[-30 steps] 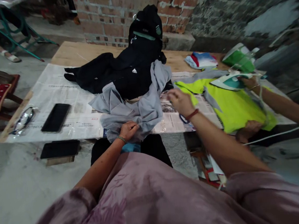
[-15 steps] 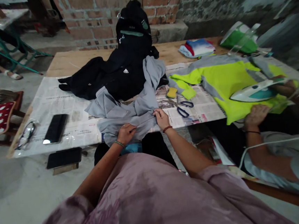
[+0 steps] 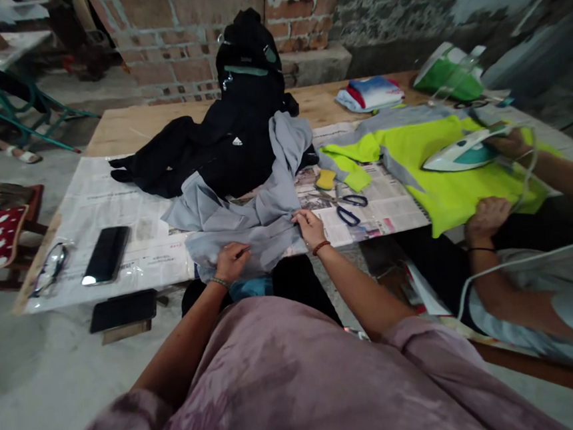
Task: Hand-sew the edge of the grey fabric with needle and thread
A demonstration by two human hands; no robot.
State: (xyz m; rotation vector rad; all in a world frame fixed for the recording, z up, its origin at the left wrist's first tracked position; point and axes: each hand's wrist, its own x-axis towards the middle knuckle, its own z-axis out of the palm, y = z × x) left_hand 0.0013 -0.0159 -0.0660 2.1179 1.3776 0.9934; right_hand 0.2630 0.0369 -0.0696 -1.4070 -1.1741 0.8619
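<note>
A crumpled grey garment (image 3: 246, 215) lies across the front of the table, one part of it stretching up over black clothing (image 3: 210, 148). My right hand (image 3: 310, 229) pinches the garment's right side near the table edge. My left hand (image 3: 233, 263) is closed over its lower front part, thumb and fingers together. Something small and dark shows at those fingertips, too small to name. Dark-handled scissors (image 3: 351, 209) lie to the right of my right hand, with a yellow sponge-like piece (image 3: 325, 179) just beyond them.
At the right, a co-worker's hand holds an iron (image 3: 462, 153) on a yellow-and-grey garment (image 3: 445, 194); the other hand rests on its edge. A phone (image 3: 107, 255) and glasses (image 3: 50, 269) lie left. A black backpack (image 3: 248, 64) and folded clothes (image 3: 370, 94) stand at the back.
My left hand has shifted slightly left and towards me. My right hand keeps its hold on the grey garment. The co-worker's iron has slid left and away over the yellow cloth.
</note>
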